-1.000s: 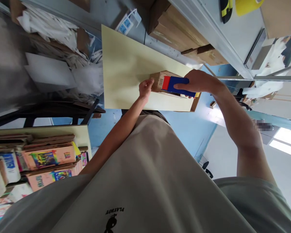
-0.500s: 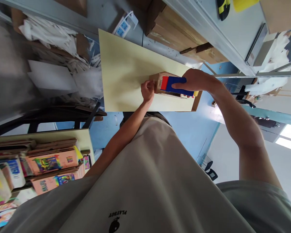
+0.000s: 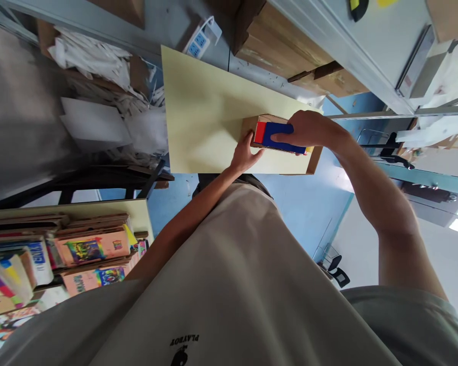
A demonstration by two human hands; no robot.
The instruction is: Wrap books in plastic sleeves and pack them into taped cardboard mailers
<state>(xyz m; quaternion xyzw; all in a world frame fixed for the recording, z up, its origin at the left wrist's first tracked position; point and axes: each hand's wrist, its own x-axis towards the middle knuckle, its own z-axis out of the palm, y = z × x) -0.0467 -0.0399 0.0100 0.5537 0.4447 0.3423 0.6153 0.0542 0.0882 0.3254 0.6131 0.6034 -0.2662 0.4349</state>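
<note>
A small brown cardboard box (image 3: 249,127) lies on the pale yellow board. In its open top is a flat blue-and-red pack (image 3: 272,134), red at its left end. My right hand (image 3: 309,127) is closed over the right part of this pack, thumb along its blue face; its other fingers are mostly hidden. My left hand (image 3: 245,154) grips the near left corner of the cardboard box, with fingers at its left end and thumb on the near side. A bit of something yellow (image 3: 309,149) shows beyond the pack's right end.
The pale yellow board (image 3: 198,117) forms the work surface. Behind it are a white power strip (image 3: 198,44) and large cartons (image 3: 282,40). White scraps (image 3: 91,56) pile up at left. Stacked printed cardboard packs (image 3: 95,249) stand at lower left. A metal shelf frame (image 3: 351,51) runs along the upper right.
The blue-and-red pack sits lower in the cardboard box. My left hand has moved from the box's left end to its near corner and its fingers have spread. The view has shifted slightly.
</note>
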